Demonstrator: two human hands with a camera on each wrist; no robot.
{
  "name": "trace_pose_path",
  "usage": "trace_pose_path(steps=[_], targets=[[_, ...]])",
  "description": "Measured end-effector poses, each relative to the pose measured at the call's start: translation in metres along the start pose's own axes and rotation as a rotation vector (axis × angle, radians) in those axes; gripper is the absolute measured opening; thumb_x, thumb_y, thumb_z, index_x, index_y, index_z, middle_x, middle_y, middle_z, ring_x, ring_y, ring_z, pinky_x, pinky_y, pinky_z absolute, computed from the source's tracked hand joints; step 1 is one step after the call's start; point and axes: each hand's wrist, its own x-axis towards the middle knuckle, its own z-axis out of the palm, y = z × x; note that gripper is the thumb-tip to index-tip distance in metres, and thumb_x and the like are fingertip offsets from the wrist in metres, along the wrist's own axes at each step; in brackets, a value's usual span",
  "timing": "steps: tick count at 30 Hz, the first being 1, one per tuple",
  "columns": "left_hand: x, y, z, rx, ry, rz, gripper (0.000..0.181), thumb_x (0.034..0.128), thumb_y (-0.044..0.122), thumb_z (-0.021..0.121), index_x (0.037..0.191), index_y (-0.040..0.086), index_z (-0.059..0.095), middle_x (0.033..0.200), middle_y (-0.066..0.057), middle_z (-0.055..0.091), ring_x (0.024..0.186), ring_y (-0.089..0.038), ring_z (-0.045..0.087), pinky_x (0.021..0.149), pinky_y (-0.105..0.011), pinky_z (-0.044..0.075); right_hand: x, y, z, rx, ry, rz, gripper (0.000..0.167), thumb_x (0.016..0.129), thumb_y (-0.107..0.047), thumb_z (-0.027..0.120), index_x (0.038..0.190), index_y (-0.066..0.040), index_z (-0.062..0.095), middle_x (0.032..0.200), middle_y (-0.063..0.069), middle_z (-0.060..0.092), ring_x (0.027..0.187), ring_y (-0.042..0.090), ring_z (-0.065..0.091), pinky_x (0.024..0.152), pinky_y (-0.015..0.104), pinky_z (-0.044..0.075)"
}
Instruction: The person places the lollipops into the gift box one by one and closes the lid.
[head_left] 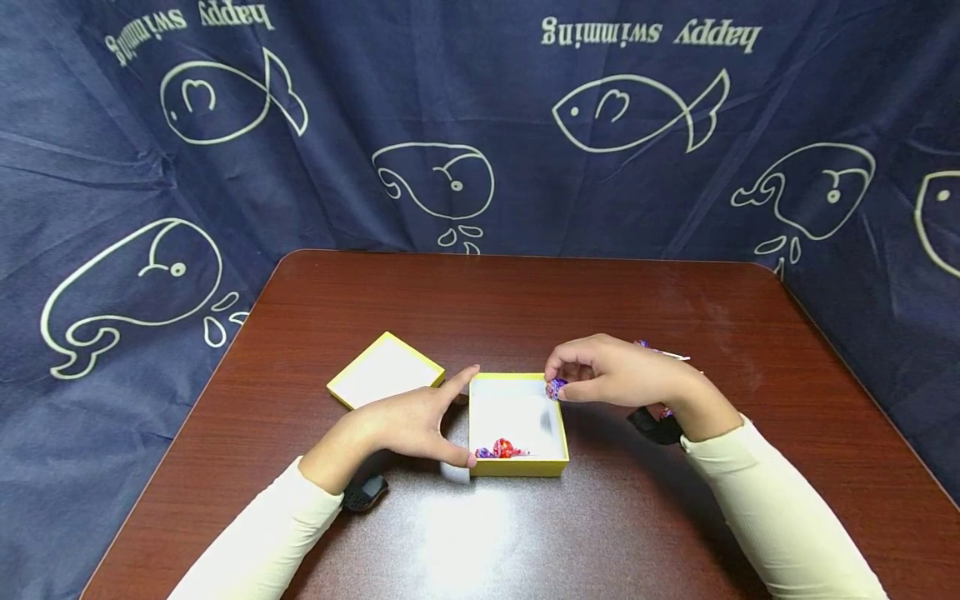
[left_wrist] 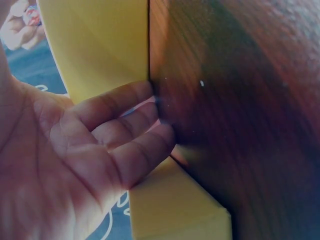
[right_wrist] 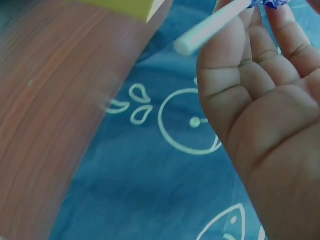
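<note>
The right hand (head_left: 615, 372) pinches a purple-wrapped lollipop (head_left: 556, 388) above the right rim of a yellow box with a white inside (head_left: 517, 417). Its white stick (right_wrist: 215, 27) points out from the fingers in the right wrist view. The left hand (head_left: 412, 421) spans the box's left side, thumb at the near left corner and a finger at the far left one. In the left wrist view, the left hand's other fingers (left_wrist: 132, 152) lie loosely bent by the yellow side. Inside the box, a red lollipop (head_left: 503, 448) and a purple one (head_left: 484, 453) lie along the near wall.
A yellow-edged lid (head_left: 386, 372), white side up, lies behind the left hand. More wrapped lollipops, partly hidden by the right arm, lie to the right, one with its white stick (head_left: 671, 355) showing. A dark blue curtain (head_left: 517, 200) hangs behind the brown table (head_left: 600, 533).
</note>
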Motion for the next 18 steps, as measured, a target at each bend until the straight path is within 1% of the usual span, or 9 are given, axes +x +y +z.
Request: trace_pose_path(steps=[4,9,13,18], targets=[[0.0,0.0,0.0,-0.006,0.002,0.002,0.121,0.0702,0.056,0.081,0.16,0.017,0.01,0.136,-0.002,0.058,0.117,-0.013,0.057,0.102,-0.034,0.041,0.011,-0.009,0.005,0.002,-0.004,-0.025,0.01,0.092,-0.015,0.07,0.099,-0.022,0.067,0.08,-0.005,0.06,0.072,0.012,0.054,0.063,0.026,0.045],[0.0,-0.001,0.0,-0.018,0.002,-0.003,0.122,0.0697,0.058,0.081,0.16,0.017,0.01,0.135,-0.002,0.058,0.115,-0.011,0.057,0.101,-0.033,0.041,0.023,-0.019,0.011,0.005,-0.012,-0.044,0.012,0.092,-0.012,0.07,0.099,-0.021,0.066,0.086,-0.008,0.062,0.074,0.012,0.057,0.063,0.027,0.047],[0.0,0.0,0.0,-0.022,-0.002,-0.006,0.122,0.0697,0.059,0.08,0.16,0.018,0.01,0.136,-0.001,0.058,0.114,-0.01,0.057,0.1,-0.033,0.042,0.032,-0.024,0.019,-0.014,-0.017,-0.05,0.014,0.091,-0.012,0.07,0.099,-0.022,0.066,0.089,-0.012,0.062,0.079,0.011,0.059,0.065,0.028,0.049],[-0.001,0.001,-0.001,-0.011,0.0,-0.005,0.121,0.0703,0.06,0.079,0.16,0.019,0.01,0.135,0.0,0.058,0.111,-0.01,0.058,0.099,-0.032,0.043,0.043,-0.026,0.031,-0.055,-0.044,-0.063,0.013,0.09,-0.013,0.07,0.097,-0.022,0.066,0.088,-0.015,0.061,0.08,0.008,0.059,0.063,0.027,0.048]])
